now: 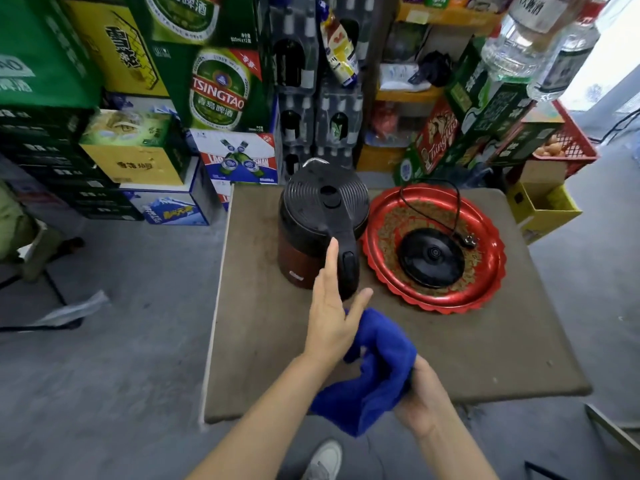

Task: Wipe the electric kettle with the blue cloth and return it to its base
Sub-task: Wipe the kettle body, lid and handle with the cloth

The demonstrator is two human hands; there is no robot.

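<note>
The electric kettle point(318, 220), dark red with a black ribbed lid and black handle, stands upright on the brown table point(485, 348), left of its base. Its round black base point(431, 257) lies in a red scalloped tray point(485, 289), with the cord looped behind it. My left hand point(330, 306) is open, fingers stretched toward the kettle's handle, the fingertips right beside it. My right hand point(420, 400) near the table's front edge grips the bunched blue cloth point(374, 372), which hangs over the edge.
Stacked beer cartons point(221, 88) and shrink-wrapped bottle packs point(311, 98) crowd the back and left of the table. A red crate point(568, 140) and a yellow box point(543, 206) stand at right. Grey floor lies to the left, where another person's leg point(31, 237) shows.
</note>
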